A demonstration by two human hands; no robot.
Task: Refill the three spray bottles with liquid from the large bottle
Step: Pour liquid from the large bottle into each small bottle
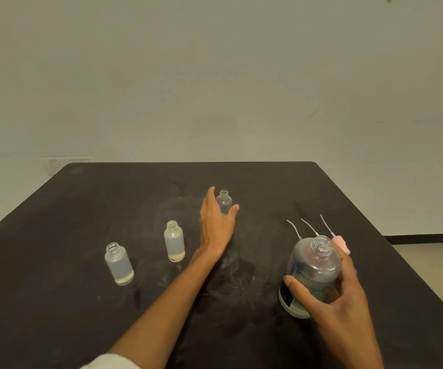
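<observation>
Three small uncapped spray bottles stand on the black table (81,209). The left one (119,263) and the middle one (174,241) are frosted, each with a little liquid at the bottom. A clear one (224,201) stands farthest back. My left hand (216,225) reaches toward the clear bottle with fingers straight and spread, thumb to its right; I cannot tell whether it touches. My right hand (332,288) grips the large clear bottle (312,272), open-necked and tilted slightly, at the right.
Three spray pump heads with thin dip tubes (321,230) lie behind the large bottle; a pink one (340,243) is nearest. The table's right edge runs close to my right hand. A pale wall stands behind the table.
</observation>
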